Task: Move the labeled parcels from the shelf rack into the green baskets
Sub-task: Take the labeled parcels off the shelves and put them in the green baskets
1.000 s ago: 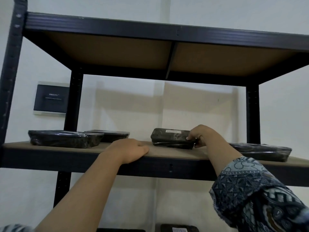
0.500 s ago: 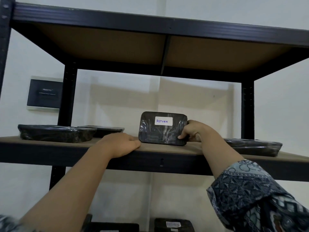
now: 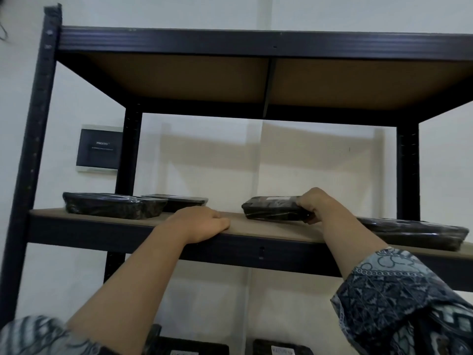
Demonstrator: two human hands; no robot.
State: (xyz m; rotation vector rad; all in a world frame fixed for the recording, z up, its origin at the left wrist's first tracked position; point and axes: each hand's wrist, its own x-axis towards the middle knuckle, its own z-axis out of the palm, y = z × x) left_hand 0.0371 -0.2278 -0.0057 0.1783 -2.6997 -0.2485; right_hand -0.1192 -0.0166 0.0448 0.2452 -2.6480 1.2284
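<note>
A storeroom: black metal shelf rack (image 3: 163, 230) holding wrapped parcels (image 3: 112, 207).

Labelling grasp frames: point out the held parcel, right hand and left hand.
held parcel (image 3: 271, 210), head view, wrapped front side.
right hand (image 3: 318, 204), head view, knuckles.
left hand (image 3: 198, 222), head view, back of hand.

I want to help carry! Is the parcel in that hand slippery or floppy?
Probably a bit slippery: the parcel is wrapped in shiny plastic film. Likely stiff, as it keeps its boxy shape with the right hand gripping only one end. Flat, so it shouldn't roll.
</note>
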